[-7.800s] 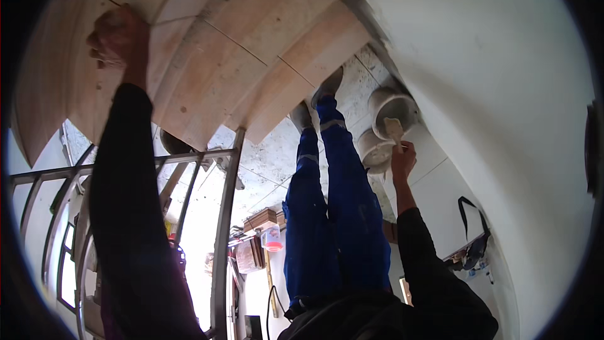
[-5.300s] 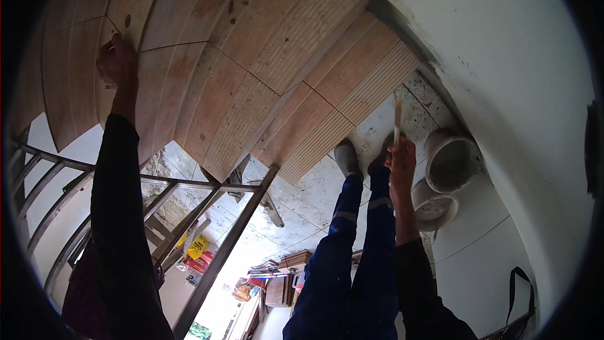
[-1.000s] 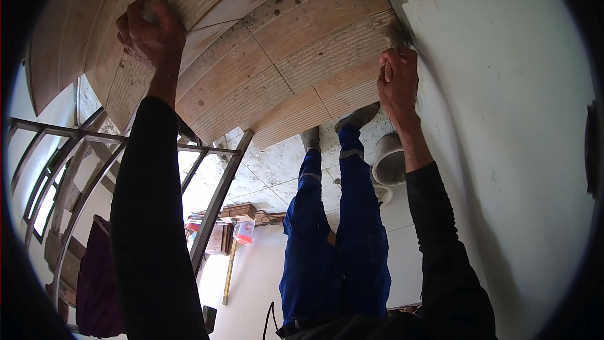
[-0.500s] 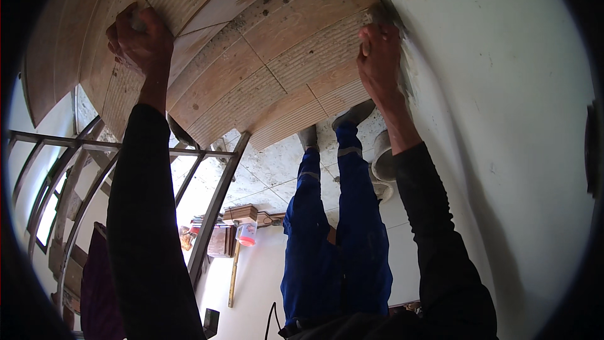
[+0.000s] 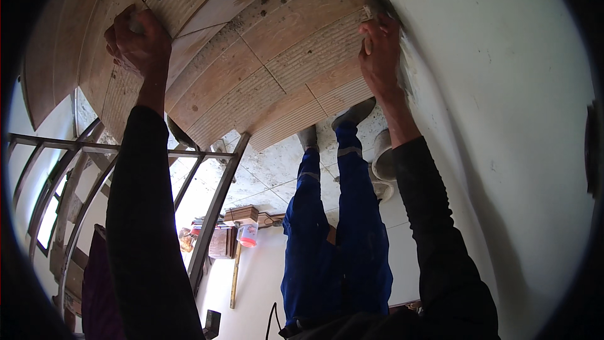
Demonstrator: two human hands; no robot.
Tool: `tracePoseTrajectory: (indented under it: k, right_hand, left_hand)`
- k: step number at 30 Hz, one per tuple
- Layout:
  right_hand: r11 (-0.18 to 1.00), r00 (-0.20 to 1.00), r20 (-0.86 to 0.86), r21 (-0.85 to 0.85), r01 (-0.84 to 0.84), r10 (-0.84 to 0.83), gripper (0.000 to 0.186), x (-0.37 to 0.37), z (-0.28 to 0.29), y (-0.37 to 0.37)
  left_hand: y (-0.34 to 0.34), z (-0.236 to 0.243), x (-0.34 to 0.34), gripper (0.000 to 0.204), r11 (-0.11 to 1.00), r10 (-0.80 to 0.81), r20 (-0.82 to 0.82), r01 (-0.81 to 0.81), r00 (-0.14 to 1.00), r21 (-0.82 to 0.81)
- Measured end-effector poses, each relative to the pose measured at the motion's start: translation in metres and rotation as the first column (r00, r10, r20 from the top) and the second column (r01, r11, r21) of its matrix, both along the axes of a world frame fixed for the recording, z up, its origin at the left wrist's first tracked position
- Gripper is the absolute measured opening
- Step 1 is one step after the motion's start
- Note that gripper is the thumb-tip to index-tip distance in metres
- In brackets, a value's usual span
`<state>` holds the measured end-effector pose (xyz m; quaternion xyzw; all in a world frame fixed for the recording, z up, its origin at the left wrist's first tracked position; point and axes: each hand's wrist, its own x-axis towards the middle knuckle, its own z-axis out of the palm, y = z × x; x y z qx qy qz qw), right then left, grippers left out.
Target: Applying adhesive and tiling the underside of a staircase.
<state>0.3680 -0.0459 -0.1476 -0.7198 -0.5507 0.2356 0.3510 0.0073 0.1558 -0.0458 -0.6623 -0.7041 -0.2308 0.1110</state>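
Note:
Wood-look stair tiles (image 5: pixel 251 88), some smooth and some ribbed, are spattered with grey mortar. My left hand (image 5: pixel 139 44) rests at the upper left by a tile joint, its fingers curled inward; a greyish patch shows between thumb and fingers, too unclear to name. Far to the right, beside the wall, my right hand (image 5: pixel 380 53) is closed near the end of a ribbed tile strip. Something small and pale may be in its fingers, but I cannot make it out. A grey lump (image 5: pixel 374 7) lies just beyond its fingertips.
A white wall (image 5: pixel 503 101) smeared with mortar runs along the right. On the left stands a metal railing (image 5: pixel 217 208). Below are a mortar-stained tiled floor (image 5: pixel 264 173), a grey bucket (image 5: pixel 383 156) beside my boots (image 5: pixel 355 113), and a wooden box (image 5: pixel 241 215) with a clear, red-lidded container (image 5: pixel 248 235).
My right hand has shifted very slightly, its fingers spreading a little. The left hand stays in almost the same place.

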Motion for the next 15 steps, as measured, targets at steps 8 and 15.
tracePoseTrajectory:
  k: [8, 15]
  right_hand:
    - [0.998, 0.993, 0.121, -0.056, 0.023, -0.016, 0.037, 0.005, 0.013, -0.028]
    - [0.964, 0.977, 0.211, -0.256, 0.070, -0.015, 0.037, -0.001, 0.016, -0.038]
  left_hand:
    - [0.000, -0.001, 0.000, 0.044, 1.000, 0.022, -0.008, -0.022, 1.000, -0.010]
    - [0.002, 0.001, -0.004, 0.041, 1.000, -0.013, 0.004, 0.013, 1.000, -0.013]
